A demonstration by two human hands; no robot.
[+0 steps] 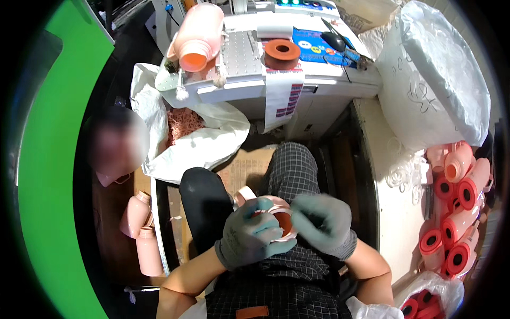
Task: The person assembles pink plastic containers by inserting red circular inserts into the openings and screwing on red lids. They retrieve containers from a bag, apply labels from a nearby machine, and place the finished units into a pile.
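Observation:
Over my lap, my left hand (254, 234), in a grey-green work glove, is wrapped around a pink bottle (276, 202). The round mouth of the bottle faces me and shows an orange-brown inside. Close to the right side of that mouth is my right hand (323, 223), gloved the same way. Its fingers are curled in and slightly blurred; whatever they pinch, if anything, is hidden. My left fingers cover much of the bottle's near side.
Ahead stands a white machine (239, 85) bearing a large pink bottle (201, 37) and an orange-brown tape roll (282, 53). Pink bottles (150, 252) stand left; several red-ended ones (457, 228) lie right. A white sack (433, 80) and a person (117, 143) flank me.

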